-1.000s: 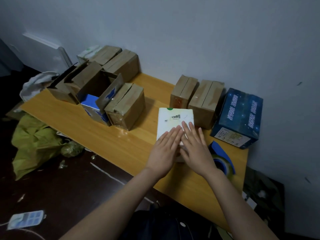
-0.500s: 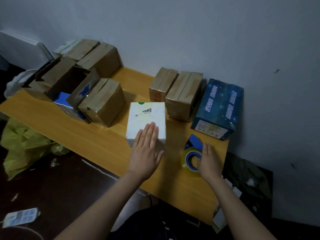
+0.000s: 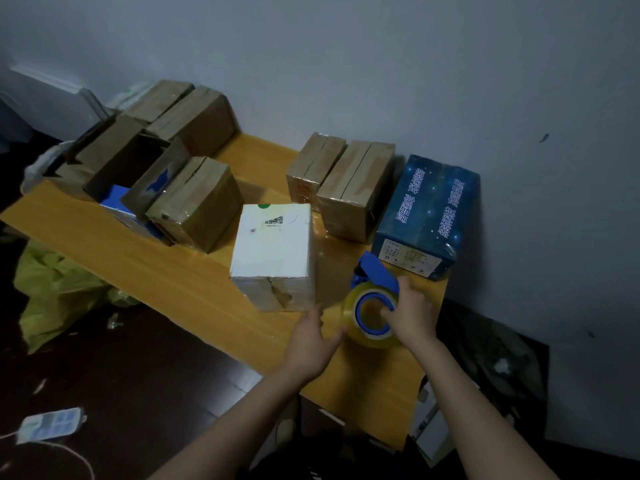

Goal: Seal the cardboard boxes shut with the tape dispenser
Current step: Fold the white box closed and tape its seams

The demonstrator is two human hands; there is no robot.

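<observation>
The right hand (image 3: 410, 315) curls its grip round the tape dispenser (image 3: 370, 304), the left hand (image 3: 311, 341) spread beside it; a firm hold should precede taping the white box (image 3: 273, 244).

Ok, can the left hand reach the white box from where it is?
Probably yes. The left hand is just in front of the white box, with nothing between them. The tape dispenser, gripped by the right hand, lies off to the side, so the way looks free.
</observation>
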